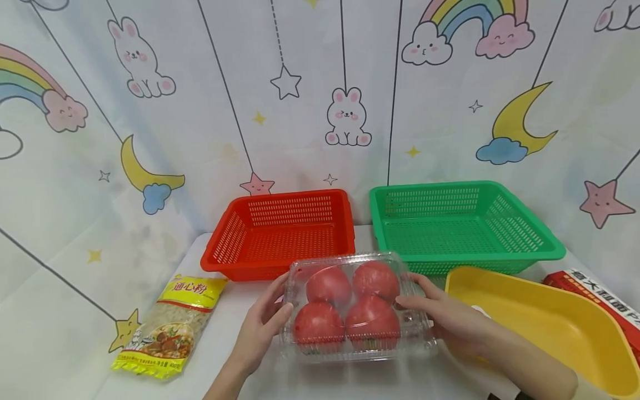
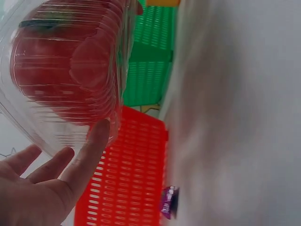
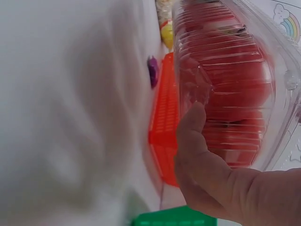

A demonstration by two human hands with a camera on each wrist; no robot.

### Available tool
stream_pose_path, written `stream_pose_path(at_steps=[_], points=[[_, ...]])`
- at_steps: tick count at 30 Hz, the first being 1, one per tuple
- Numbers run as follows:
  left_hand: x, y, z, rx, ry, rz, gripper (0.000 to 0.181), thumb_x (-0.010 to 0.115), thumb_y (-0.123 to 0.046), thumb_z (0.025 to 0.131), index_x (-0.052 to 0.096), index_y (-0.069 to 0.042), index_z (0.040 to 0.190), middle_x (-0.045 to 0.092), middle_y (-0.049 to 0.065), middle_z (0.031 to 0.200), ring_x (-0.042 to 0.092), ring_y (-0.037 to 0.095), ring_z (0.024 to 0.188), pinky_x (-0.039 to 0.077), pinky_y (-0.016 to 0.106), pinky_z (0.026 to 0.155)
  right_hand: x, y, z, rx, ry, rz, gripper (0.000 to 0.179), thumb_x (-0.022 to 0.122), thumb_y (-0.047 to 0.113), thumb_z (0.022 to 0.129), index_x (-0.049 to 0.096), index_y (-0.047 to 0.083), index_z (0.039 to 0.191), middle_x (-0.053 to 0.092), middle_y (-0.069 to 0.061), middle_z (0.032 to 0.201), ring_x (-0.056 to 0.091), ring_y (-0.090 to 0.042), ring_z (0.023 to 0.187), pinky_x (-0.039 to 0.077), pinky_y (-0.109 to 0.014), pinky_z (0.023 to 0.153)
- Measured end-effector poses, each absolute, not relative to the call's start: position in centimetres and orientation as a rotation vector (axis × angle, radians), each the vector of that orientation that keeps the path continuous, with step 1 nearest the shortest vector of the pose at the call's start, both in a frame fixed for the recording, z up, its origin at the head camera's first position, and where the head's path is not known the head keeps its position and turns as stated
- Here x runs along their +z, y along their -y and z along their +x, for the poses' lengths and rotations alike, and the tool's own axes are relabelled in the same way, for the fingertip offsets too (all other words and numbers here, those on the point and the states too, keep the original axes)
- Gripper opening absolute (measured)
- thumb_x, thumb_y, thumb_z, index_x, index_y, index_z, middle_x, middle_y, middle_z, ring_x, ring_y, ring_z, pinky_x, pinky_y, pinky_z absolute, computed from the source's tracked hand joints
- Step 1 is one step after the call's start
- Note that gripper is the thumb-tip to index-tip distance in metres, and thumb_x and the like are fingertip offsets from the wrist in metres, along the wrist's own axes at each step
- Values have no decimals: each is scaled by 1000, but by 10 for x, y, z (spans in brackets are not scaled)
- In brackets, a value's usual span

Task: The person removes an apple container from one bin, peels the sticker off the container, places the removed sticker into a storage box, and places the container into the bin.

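A clear plastic clamshell box of tomatoes is held up off the white table, tilted so that its lid faces me in the head view. Several red tomatoes show through the plastic. My left hand grips the box's left side, and in the left wrist view its fingertips touch the ribbed wall. At the right side my right hand grips it, the thumb lying over the lid edge. Ribbed plastic also meets my right fingers in the right wrist view.
Behind the box stand a red basket and a green basket. To the left lies a bag of pasta. A yellow tub stands at right, beside a red box. Near the red basket is a small purple packet.
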State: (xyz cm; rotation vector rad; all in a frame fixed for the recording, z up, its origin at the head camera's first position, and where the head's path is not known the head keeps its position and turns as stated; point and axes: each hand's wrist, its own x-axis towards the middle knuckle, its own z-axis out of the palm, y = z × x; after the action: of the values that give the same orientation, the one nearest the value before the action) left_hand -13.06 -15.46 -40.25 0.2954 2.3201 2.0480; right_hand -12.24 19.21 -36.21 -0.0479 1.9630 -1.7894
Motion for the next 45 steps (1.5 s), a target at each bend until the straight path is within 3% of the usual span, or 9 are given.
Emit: stream_pose_path(at_steps=[13, 30, 41, 45], points=[[-384, 154, -144, 2099, -2392, 468, 60, 60, -26, 97, 41, -21, 154, 45, 10, 153, 48, 34, 132, 51, 51, 97, -344, -192, -138, -1903, -1949, -149, 70, 57, 27, 102, 18, 4, 156, 63, -14, 123, 66, -27, 106, 58, -46, 85], [-371, 156, -166, 2257, -2268, 690, 56, 48, -20, 101, 37, -16, 156, 42, 8, 154, 43, 31, 134, 53, 44, 95, -320, -190, -162, -1988, -1969, -109, 67, 54, 31, 101, 23, 9, 157, 42, -14, 140, 58, -22, 111, 56, -37, 88], [-370, 161, -170, 2312, -2327, 527, 54, 51, -23, 102, 40, -13, 153, 46, 6, 150, 50, 26, 130, 53, 39, 96, -310, -183, -182, -2055, -1860, -52, 71, 52, 36, 101, 19, 5, 155, 35, -18, 147, 66, -25, 104, 56, -40, 91], [-377, 167, -171, 2372, -2314, 480, 48, 49, -18, 103, 42, -12, 151, 50, 8, 147, 58, 27, 123, 54, 39, 93, -308, -181, -191, -2057, -1879, -39, 73, 52, 38, 101, 17, 6, 156, 40, -19, 145, 68, -23, 102, 56, -38, 91]])
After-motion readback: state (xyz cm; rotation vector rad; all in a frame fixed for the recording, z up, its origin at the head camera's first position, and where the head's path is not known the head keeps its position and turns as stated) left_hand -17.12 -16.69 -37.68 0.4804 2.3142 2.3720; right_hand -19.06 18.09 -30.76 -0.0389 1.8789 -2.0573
